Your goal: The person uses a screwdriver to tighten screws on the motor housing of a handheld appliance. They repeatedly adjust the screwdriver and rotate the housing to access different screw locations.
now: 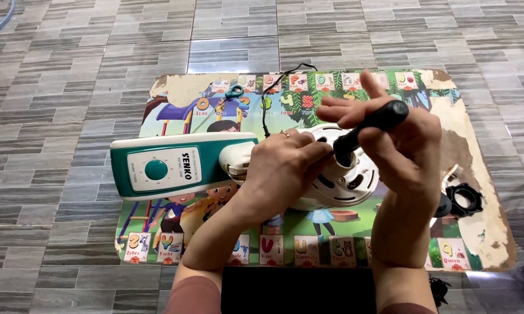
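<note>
Teal-and-white plastic: a fan base with a round dial lies on a worn picture mat over grey floor tiles. At its three o'clock the left hand curls closed over the white vented motor housing. The right hand, wrist upright, pinches a black-handled screwdriver angled into the housing, forefinger lifted. A black ring nut lies at four o'clock.

- I am wearing a thin gold ring on my left hand.
- I am wearing dusty-pink sleeves, showing at both forearms.
- My right hand is wearing nothing.
</note>
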